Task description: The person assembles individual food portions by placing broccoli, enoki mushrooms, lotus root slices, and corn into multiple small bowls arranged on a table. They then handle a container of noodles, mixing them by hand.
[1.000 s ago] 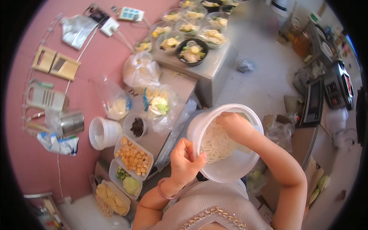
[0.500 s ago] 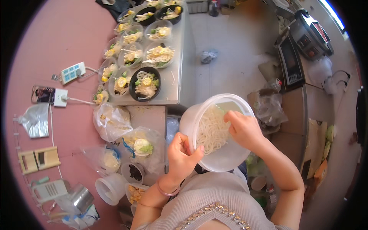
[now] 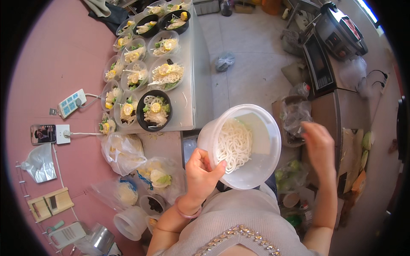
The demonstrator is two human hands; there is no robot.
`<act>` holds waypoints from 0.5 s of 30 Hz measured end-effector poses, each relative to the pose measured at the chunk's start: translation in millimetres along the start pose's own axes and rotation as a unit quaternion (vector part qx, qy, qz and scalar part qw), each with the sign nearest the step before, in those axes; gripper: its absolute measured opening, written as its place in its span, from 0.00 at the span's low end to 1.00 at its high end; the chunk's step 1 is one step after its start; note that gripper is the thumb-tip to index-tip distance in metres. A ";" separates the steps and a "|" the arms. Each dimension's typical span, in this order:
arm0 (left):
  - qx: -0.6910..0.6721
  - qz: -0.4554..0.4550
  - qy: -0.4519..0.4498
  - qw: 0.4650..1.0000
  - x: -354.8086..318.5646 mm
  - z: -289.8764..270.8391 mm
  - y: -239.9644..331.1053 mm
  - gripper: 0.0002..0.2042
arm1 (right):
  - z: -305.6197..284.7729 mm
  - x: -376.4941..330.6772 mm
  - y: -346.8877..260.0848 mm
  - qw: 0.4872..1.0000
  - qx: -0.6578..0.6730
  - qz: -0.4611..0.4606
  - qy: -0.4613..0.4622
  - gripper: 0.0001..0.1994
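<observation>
My left hand (image 3: 203, 170) grips the rim of a white translucent plastic bucket (image 3: 267, 164), thumb over the edge. The bucket tilts so its mouth faces me. Thick white noodles (image 3: 234, 145) lie inside, heaped toward the left side. Away to the right of the bucket, my right hand (image 3: 319, 143) is raised and touches nothing that I can see. Motion smears its fingers, so whether they are apart or closed is unclear.
A metal counter (image 3: 188, 115) carries several bowls of vegetables, including a black bowl (image 3: 154, 110) with corn and lotus root. Bagged vegetables (image 3: 160, 175) lie nearer. A microwave (image 3: 318, 64) and an electric cooker (image 3: 341, 32) stand right. A grey bag (image 3: 225, 62) lies on the floor.
My right hand has come out of the bucket and moved right, away from the noodles. The left hand keeps its grip on the rim. The view has shifted slightly.
</observation>
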State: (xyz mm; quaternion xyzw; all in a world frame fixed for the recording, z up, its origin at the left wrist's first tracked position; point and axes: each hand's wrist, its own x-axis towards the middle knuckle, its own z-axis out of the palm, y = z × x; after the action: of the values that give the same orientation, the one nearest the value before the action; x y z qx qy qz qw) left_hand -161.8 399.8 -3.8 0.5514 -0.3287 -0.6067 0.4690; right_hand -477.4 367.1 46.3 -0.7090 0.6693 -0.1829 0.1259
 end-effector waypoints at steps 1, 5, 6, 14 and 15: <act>0.006 0.004 -0.006 1.000 2.4 2.9 0.4 0.16 | 14.0 8.0 -19.9 0.997 0.059 -0.029 -0.037 0.13; 0.021 0.013 -0.020 0.999 7.4 22.8 6.3 0.16 | 102.2 37.4 -46.6 0.971 -0.040 -0.184 -0.145 0.05; 0.025 0.019 -0.020 0.999 7.1 25.3 6.3 0.16 | 121.4 46.2 -41.7 0.962 -0.101 -0.209 -0.146 0.04; -0.006 0.013 -0.023 1.000 9.4 42.2 10.3 0.16 | 139.3 60.3 -23.1 0.941 -0.145 -0.252 -0.173 0.03; -0.005 0.006 -0.020 1.000 9.7 43.3 9.9 0.16 | 137.9 59.6 -20.6 0.940 -0.146 -0.249 -0.180 0.02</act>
State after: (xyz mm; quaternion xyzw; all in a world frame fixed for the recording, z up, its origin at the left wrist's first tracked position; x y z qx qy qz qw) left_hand -201.6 382.2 9.4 0.5352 -0.3381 -0.6163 0.4685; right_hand -397.6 300.2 -63.9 -0.8848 0.4568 0.0224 0.0895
